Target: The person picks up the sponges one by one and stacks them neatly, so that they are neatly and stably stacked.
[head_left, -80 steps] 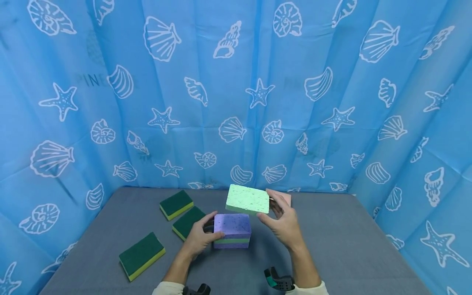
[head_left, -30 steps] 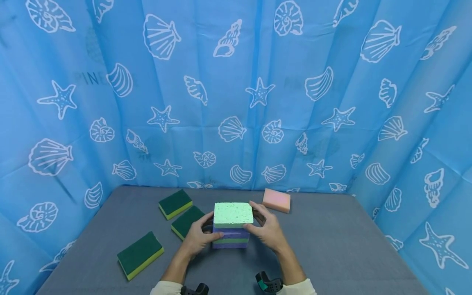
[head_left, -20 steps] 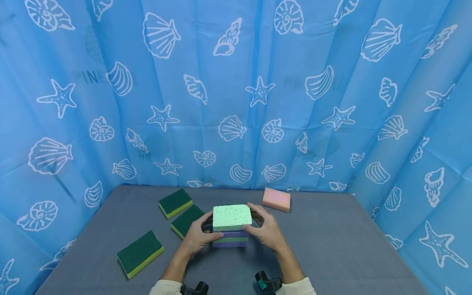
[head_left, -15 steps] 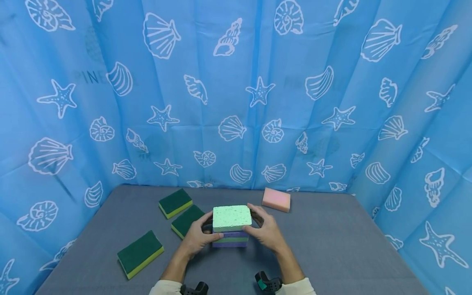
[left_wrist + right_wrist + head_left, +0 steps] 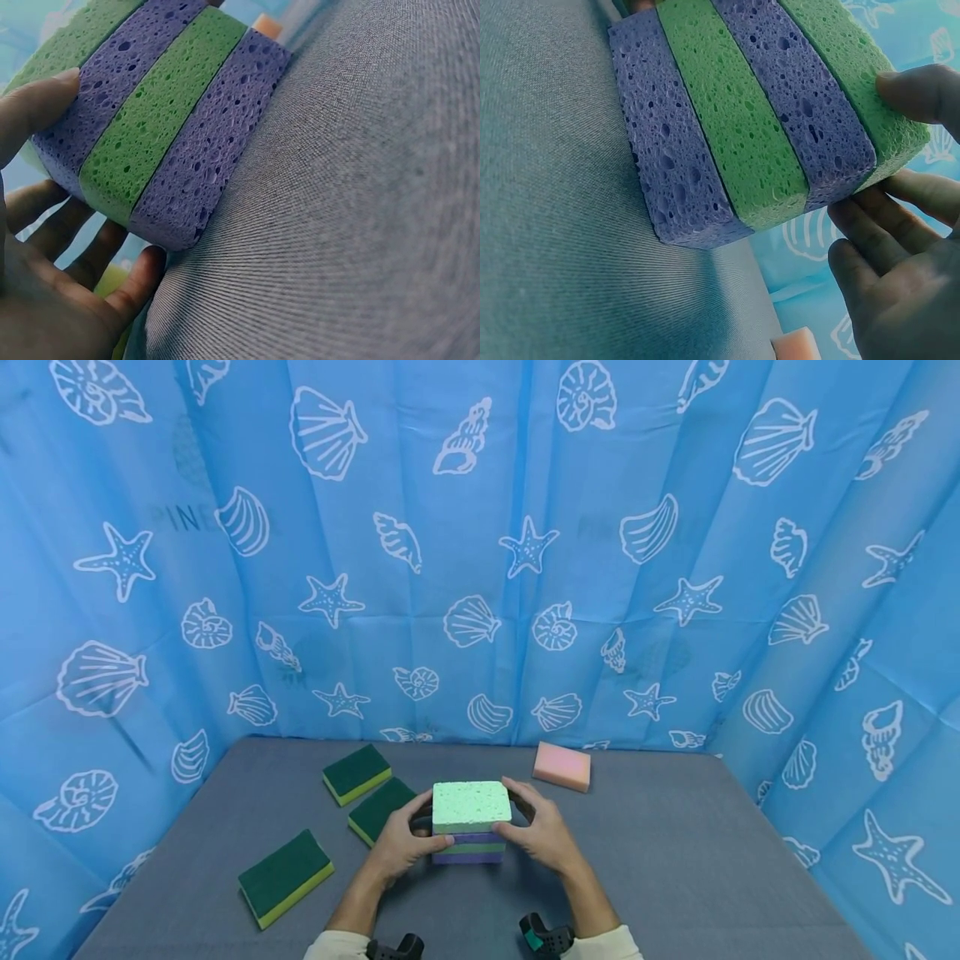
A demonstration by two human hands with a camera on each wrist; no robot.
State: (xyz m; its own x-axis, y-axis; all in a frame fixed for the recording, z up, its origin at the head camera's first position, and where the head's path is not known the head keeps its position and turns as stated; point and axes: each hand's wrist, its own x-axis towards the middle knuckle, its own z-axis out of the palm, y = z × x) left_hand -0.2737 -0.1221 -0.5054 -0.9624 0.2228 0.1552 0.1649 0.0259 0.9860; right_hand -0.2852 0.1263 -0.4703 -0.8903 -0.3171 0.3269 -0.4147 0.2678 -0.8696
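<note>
A stack of sponges stands on the grey table (image 5: 675,860) in front of me, with a light green sponge (image 5: 471,804) on top of purple and green layers (image 5: 468,857). My left hand (image 5: 399,845) grips the stack's left side, thumb on its front face. My right hand (image 5: 546,837) grips the right side the same way. The left wrist view shows the striped stack (image 5: 165,127) up close, held by the left hand (image 5: 45,300), thumb on the upper purple layer. In the right wrist view the right hand (image 5: 900,285) curls round the stack (image 5: 757,112), thumb on the top green sponge.
Three dark green and yellow scouring sponges lie to the left: one at the back (image 5: 357,773), one behind my left hand (image 5: 378,811), one near the front left (image 5: 285,878). A pink sponge (image 5: 562,767) lies at the back right. A blue shell-print curtain (image 5: 480,568) walls the table.
My right hand brought the light green sponge down onto the purple stack. Both hands then closed on the stack's sides, and the top has sunk slightly.
</note>
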